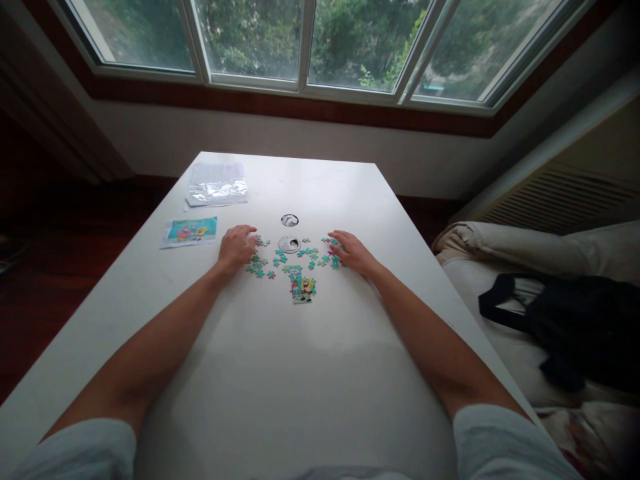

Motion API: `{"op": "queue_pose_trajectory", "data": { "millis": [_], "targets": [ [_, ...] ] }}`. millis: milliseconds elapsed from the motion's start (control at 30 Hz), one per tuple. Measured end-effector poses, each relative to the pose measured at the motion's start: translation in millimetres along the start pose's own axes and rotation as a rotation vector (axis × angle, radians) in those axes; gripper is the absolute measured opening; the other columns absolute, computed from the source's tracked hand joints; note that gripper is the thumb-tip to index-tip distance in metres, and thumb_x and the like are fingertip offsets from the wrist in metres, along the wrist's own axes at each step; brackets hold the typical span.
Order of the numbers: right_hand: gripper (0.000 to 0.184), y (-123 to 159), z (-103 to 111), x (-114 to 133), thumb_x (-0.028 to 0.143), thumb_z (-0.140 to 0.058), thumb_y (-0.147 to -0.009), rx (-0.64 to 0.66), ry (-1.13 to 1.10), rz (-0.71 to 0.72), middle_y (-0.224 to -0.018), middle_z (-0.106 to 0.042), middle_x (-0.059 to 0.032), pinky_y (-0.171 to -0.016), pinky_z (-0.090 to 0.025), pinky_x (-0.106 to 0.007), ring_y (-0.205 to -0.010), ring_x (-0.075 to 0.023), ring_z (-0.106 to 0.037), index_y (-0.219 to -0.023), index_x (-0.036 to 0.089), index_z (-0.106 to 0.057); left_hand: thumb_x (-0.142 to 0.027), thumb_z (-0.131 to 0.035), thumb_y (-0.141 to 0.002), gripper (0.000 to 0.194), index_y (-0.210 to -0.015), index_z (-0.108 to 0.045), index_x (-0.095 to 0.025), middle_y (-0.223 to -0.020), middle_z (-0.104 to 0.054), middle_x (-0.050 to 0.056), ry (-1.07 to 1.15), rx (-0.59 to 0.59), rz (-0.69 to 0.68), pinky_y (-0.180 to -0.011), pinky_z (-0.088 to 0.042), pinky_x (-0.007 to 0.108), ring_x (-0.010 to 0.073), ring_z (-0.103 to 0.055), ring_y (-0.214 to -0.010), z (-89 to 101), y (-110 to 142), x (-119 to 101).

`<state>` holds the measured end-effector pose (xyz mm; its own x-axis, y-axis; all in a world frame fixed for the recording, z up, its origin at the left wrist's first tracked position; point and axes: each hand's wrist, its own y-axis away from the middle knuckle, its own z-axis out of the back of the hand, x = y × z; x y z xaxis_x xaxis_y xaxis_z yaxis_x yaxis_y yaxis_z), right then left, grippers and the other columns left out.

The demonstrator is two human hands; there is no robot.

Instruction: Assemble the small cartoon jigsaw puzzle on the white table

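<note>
My left hand (pixel 238 247) rests at the left side of a spread of loose jigsaw pieces (pixel 307 253), its fingers curved and apart beside some of them. On the other side, my right hand (pixel 352 252) lies with spread fingers next to more pieces; neither hand visibly grips one. Between the hands, closer to me, is a joined part of the puzzle (pixel 302 287) showing a yellow cartoon figure and a teal one. A round tin (pixel 289 245) stands among the pieces, with a round lid-like disc (pixel 289 220) behind it.
A printed picture (pixel 193 231) of cartoon figures lies left of my left hand. Behind it are papers in a clear plastic sleeve (pixel 217 184). The white table (pixel 310 373) narrows toward a window. A dark bag (pixel 575 320) lies on a pale sofa (pixel 465 267) to the right.
</note>
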<state>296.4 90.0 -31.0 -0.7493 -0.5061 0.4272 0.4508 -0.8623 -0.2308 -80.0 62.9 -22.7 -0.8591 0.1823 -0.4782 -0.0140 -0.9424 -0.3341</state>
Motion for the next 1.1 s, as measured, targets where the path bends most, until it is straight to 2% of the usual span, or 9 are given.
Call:
{"op": "queue_pose_trajectory", "data": {
  "millis": [100,167,333,467,567,767,967,1100],
  "targets": [
    [0.064,4.8,-11.1,15.4,0.056,-0.044,-0.101,0.077,0.131,0.039,-0.16,-0.043,-0.0154,-0.123,-0.032,-0.05,-0.149,-0.0317,-0.038,-0.154,0.02,-0.046,-0.039,-0.047,-0.096,0.043,-0.128,-0.068,-0.019,-0.136,-0.066,0.009,0.109,0.093,-0.065,-0.119,-0.037,0.045,0.0265,-0.056,-0.13,-5.5,-2.9,7.5],
    [0.069,8.8,-15.4,27.2,0.061,-0.041,-0.101,0.121,0.191,0.067,-0.165,-0.034,-0.0141,-0.125,-0.026,-0.053,-0.154,-0.0325,-0.029,-0.158,0.022,-0.04,-0.046,-0.044,-0.099,0.048,-0.132,-0.066,-0.02,-0.138,-0.065,0.008,0.228,0.16,-0.09,-0.119,-0.037,0.044,0.0262,-0.056,-0.131,-8.3,-2.1,6.4],
    [0.07,14.1,-18.3,44.5,0.066,-0.04,-0.1,0.169,0.229,0.138,-0.17,-0.024,-0.0085,-0.127,-0.021,-0.055,-0.157,-0.0323,-0.021,-0.16,0.03,-0.035,-0.065,-0.039,-0.1,0.061,-0.133,-0.067,-0.022,-0.136,-0.067,0.008,0.572,0.266,-0.008,-0.12,-0.036,0.044,0.0272,-0.058,-0.131,-9.1,3.0,-2.8],
    [0.074,13.8,-15.4,48.9,0.068,-0.042,-0.098,0.196,0.229,0.191,-0.17,-0.021,-0.0087,-0.128,-0.018,-0.054,-0.158,-0.0316,-0.019,-0.161,0.03,-0.032,-0.069,-0.036,-0.099,0.069,-0.145,-0.056,-0.022,-0.144,-0.062,0.011,0.785,0.259,0.039,-0.122,-0.031,0.046,0.0267,-0.051,-0.139,-7.9,6.6,-12.1],
    [0.078,13.2,-14.1,51.9,0.071,-0.043,-0.097,0.213,0.223,0.218,-0.17,-0.021,-0.0092,-0.128,-0.015,-0.053,-0.158,-0.0314,-0.019,-0.161,0.029,-0.032,-0.071,-0.033,-0.099,0.072,-0.151,-0.05,-0.023,-0.15,-0.056,0.011,0.866,0.235,0.069,-0.121,-0.03,0.047,0.0273,-0.046,-0.143,-9.0,7.9,-16.6],
    [0.075,10.8,-17.9,53.9,0.069,-0.042,-0.098,0.189,0.216,0.182,-0.169,-0.024,-0.0092,-0.128,-0.017,-0.053,-0.157,-0.0315,-0.02,-0.161,0.028,-0.034,-0.079,-0.032,-0.094,0.082,-0.145,-0.055,-0.019,-0.145,-0.059,0.015,0.916,0.225,0.087,-0.115,-0.04,0.047,0.0283,-0.056,-0.132,-14.8,3.4,-18.5],
    [0.069,8.5,-19.1,52.2,0.064,-0.047,-0.099,0.151,0.186,0.183,-0.167,-0.03,-0.0094,-0.126,-0.022,-0.055,-0.156,-0.0313,-0.026,-0.158,0.029,-0.04,-0.078,-0.029,-0.095,0.079,-0.133,-0.061,-0.016,-0.134,-0.066,0.015,1.1,0.248,0.219,-0.107,-0.048,0.043,0.0261,-0.063,-0.122,-5.3,-3.3,-19.8],
    [0.064,7.0,-19.7,51.1,0.059,-0.046,-0.101,0.131,0.174,0.156,-0.166,-0.033,-0.0097,-0.126,-0.025,-0.055,-0.155,-0.0313,-0.028,-0.156,0.028,-0.043,-0.072,-0.045,-0.093,0.066,-0.116,-0.069,-0.015,-0.125,-0.07,0.015,1.117,0.236,0.23,-0.106,-0.049,0.042,0.0255,-0.064,-0.118,-2.0,-0.2,-17.6]
  ]
}}
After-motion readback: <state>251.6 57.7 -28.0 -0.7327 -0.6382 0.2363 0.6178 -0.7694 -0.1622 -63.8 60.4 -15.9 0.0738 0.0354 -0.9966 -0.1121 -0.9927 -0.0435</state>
